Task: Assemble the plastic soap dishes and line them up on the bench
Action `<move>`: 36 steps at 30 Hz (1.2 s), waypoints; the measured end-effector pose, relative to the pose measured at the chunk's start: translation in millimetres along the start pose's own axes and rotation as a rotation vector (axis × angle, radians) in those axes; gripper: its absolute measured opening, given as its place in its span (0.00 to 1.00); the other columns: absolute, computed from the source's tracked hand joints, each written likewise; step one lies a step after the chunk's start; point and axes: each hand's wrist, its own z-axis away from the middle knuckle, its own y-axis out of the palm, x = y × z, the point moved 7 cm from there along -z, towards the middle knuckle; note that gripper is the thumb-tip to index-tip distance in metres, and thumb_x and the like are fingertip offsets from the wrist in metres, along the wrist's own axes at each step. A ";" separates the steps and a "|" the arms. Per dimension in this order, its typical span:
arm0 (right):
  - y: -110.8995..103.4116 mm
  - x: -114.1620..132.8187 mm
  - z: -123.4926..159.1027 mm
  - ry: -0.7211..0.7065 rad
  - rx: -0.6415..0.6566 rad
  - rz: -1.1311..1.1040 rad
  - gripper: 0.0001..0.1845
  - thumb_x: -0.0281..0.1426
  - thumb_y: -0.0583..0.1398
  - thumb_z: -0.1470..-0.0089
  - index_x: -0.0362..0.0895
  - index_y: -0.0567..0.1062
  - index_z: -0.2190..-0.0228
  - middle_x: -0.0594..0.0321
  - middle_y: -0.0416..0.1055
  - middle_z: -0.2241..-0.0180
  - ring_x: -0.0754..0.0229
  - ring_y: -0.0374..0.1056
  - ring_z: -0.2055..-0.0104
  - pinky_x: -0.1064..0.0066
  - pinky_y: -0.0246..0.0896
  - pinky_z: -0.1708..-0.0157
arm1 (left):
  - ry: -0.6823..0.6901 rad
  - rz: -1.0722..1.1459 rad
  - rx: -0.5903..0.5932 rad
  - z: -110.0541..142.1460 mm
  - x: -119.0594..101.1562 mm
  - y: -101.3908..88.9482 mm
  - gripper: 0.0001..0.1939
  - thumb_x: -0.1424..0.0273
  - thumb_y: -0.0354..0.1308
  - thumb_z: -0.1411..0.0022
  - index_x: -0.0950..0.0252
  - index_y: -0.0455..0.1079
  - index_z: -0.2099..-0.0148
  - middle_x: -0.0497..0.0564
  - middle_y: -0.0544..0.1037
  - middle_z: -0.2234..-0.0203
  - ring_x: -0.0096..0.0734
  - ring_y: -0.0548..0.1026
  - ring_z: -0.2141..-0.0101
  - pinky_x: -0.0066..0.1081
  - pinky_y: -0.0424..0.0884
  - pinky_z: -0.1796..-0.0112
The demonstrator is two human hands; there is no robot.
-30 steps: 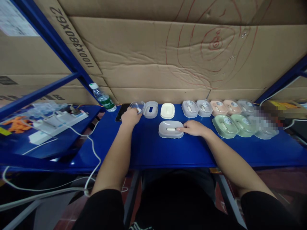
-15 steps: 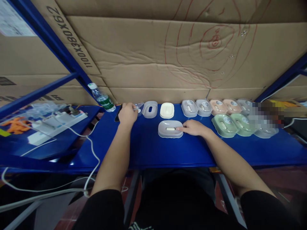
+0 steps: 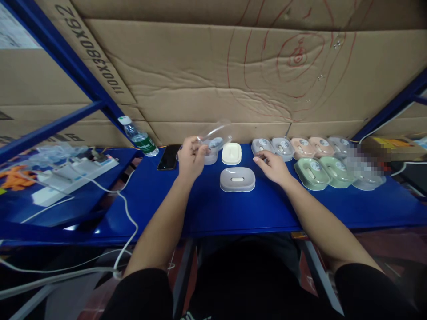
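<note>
My left hand (image 3: 192,156) pinches a clear plastic lid (image 3: 220,129) with a round sticker, held up and tilted over the back of the table. Behind the lid, a grey tray (image 3: 211,160) is partly covered from sight. A cream-coloured tray (image 3: 231,154) lies just right of it. Nearer to me sits a grey oval soap box (image 3: 230,182) with a pale bar in its central slot. My right hand (image 3: 271,165) hovers to the right of that box, fingers apart and touching nothing I can make out.
Several lidded boxes in grey, pink (image 3: 302,149) and green (image 3: 312,174) stand at the right. A phone (image 3: 167,158) and a water bottle (image 3: 142,140) lie at the left. White cables (image 3: 128,209) hang by the left edge; cardboard (image 3: 187,66) walls the back.
My left hand has lifted the clear lid from beside the phone and brought it rightward over the grey tray. My right hand has let go of the grey box and drawn away.
</note>
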 end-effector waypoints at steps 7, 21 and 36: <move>13.1 9.2 3.6 0.000 0.063 -0.418 0.31 0.59 0.56 0.39 0.44 0.79 0.58 0.59 0.78 0.69 0.59 0.69 0.73 0.68 0.63 0.71 | -0.185 0.304 0.429 26.4 -1.2 63.6 0.24 0.50 0.55 0.30 0.63 0.72 0.45 0.44 0.74 0.82 0.27 0.72 0.79 0.27 0.69 0.73; 40.8 -1.7 11.8 0.171 0.459 -0.212 0.36 0.61 0.52 0.38 0.44 0.73 0.80 0.63 0.71 0.83 0.61 0.68 0.77 0.69 0.61 0.69 | -0.193 -0.451 0.779 41.6 -5.1 68.8 0.28 0.52 0.39 0.25 0.61 0.76 0.49 0.56 0.82 0.54 0.45 0.79 0.53 0.38 0.71 0.55; 47.4 -11.0 15.1 0.233 0.604 -0.127 0.40 0.65 0.50 0.41 0.44 0.72 0.83 0.63 0.69 0.85 0.63 0.66 0.82 0.70 0.61 0.73 | -0.257 -0.518 0.918 54.5 17.2 81.9 0.35 0.45 0.36 0.28 0.63 0.78 0.54 0.58 0.83 0.59 0.47 0.79 0.57 0.39 0.70 0.57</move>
